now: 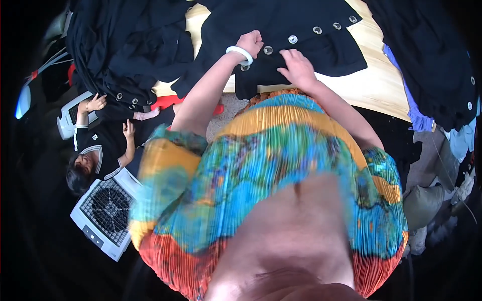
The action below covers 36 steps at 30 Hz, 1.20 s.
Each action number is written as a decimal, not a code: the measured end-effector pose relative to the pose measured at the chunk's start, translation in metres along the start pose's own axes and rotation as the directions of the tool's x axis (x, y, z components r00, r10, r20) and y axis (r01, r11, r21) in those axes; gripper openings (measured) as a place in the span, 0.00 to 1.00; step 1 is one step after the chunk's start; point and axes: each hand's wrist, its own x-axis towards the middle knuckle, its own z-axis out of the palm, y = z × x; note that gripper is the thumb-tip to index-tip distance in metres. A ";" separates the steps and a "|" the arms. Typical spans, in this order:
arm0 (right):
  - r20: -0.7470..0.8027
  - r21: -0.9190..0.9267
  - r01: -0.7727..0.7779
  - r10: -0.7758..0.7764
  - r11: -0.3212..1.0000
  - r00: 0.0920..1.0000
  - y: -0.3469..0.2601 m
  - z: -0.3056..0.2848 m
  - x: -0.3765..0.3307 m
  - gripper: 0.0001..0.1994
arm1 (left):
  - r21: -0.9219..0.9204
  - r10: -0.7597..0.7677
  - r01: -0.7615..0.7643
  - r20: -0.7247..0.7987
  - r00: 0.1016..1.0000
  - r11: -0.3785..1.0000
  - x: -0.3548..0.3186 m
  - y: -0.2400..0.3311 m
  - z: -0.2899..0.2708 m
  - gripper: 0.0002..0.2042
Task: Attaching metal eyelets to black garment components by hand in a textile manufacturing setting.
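1. A pale wooden table (pixel 372 91) is brightly lit.
2. Speckled grey floor (pixel 232 106) is glimpsed below it.
3. A white fan (pixel 106 211) with a dark grille is placed at left.
4. Grey fabric (pixel 424 203) is piled at right.

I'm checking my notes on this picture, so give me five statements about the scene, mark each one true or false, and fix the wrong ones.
1. A white ring-shaped bangle circles the wrist of the left hand. True.
2. The right hand lies over the bare pale wooden tabletop. False: it is over the black cloth garment.
3. Shiny round buttons run in a row along that garment. True.
4. The boxy white fan with a dark grille is at the picture's right. False: the fan is at the lower left.
5. Another person in a black top with white trim is at the left. True.
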 end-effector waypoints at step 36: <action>-0.029 0.271 -0.072 0.083 0.960 0.996 -0.016 0.008 0.033 0.08 | -0.224 -0.058 0.031 -0.113 0.992 0.974 0.001 -0.007 0.024 0.06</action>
